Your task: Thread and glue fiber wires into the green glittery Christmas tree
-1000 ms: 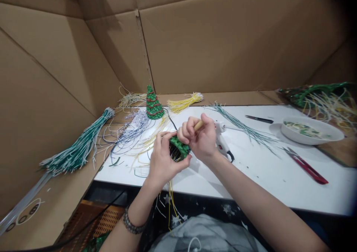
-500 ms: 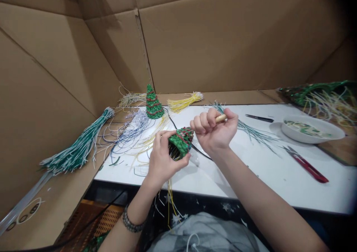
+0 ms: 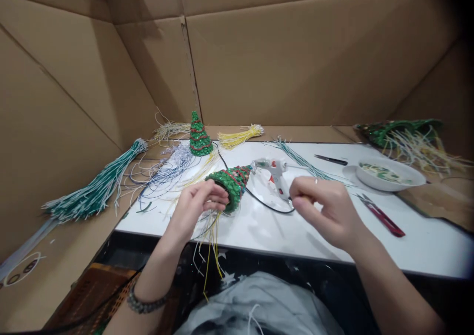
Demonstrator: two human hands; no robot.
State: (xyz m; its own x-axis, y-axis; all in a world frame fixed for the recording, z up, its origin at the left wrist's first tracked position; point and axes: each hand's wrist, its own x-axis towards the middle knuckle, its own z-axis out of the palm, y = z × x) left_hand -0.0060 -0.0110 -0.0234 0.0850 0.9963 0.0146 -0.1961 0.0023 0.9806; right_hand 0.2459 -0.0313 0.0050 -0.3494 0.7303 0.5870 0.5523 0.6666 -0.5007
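Observation:
My left hand [image 3: 198, 204] grips the open base of a small green beaded cone tree [image 3: 231, 179] with red bands. The tree lies tilted, tip pointing right, just above the white table [image 3: 281, 226]. Yellow and white wire ends hang from its base over the table's front edge. My right hand [image 3: 326, 206] hovers to the right of the tree, apart from it, fingers curled in a pinch; what they hold is hidden. A white glue gun [image 3: 274, 169] lies on the table between the tree's tip and my right hand, its black cord looping beside it.
A finished beaded tree [image 3: 200, 135] stands at the back. Wire bundles lie around: green-white [image 3: 92, 191] on the left, yellow [image 3: 240, 135] and green [image 3: 303, 159] at the back. A white bowl [image 3: 388, 174], red snips [image 3: 381, 216] and black tweezers [image 3: 331, 159] lie right. Cardboard walls enclose the table.
My right hand has pulled away from the tree's tip to the right and lower; the wooden stick it held no longer shows. The glue gun is uncovered. The tree has tipped lower.

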